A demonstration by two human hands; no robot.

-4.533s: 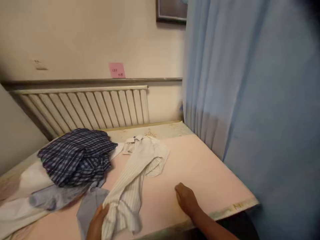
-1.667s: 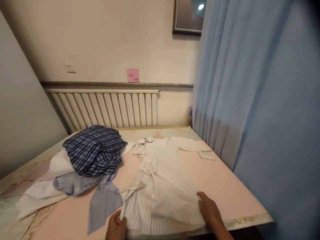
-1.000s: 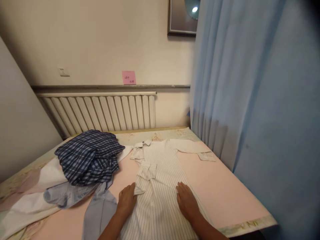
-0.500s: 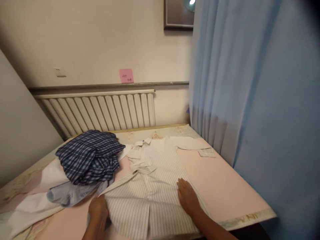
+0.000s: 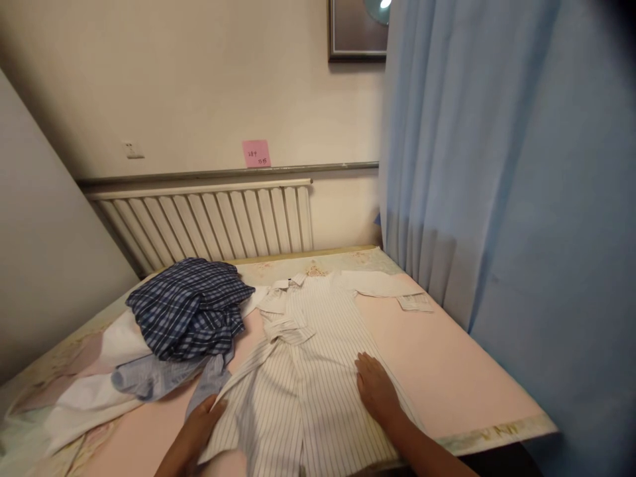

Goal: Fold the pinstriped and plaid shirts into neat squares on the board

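Observation:
A white striped shirt (image 5: 330, 377) lies spread over the table, its collar toward the wall and one sleeve stretched out to the right. Its other sleeve is bunched across the front on the left. My left hand (image 5: 205, 419) pinches the shirt's left side edge, and the cloth there is raised in folds. Flat on the shirt's right half rests my right hand (image 5: 376, 387), fingers extended and holding nothing. Left of the shirt is a heap with a dark blue checked garment (image 5: 191, 308) on top and a light blue garment (image 5: 154, 377) beneath.
White cloth (image 5: 74, 407) lies at the left of the pink-covered table (image 5: 447, 377). A blue curtain (image 5: 457, 165) hangs along the table's right side. Behind the table are a radiator (image 5: 213, 222) and a wall with a pink note (image 5: 256, 153).
My left hand has moved slightly up and to the right, gathering the shirt's left edge into folds. My right hand stays flat on the shirt. The view has shifted slightly left.

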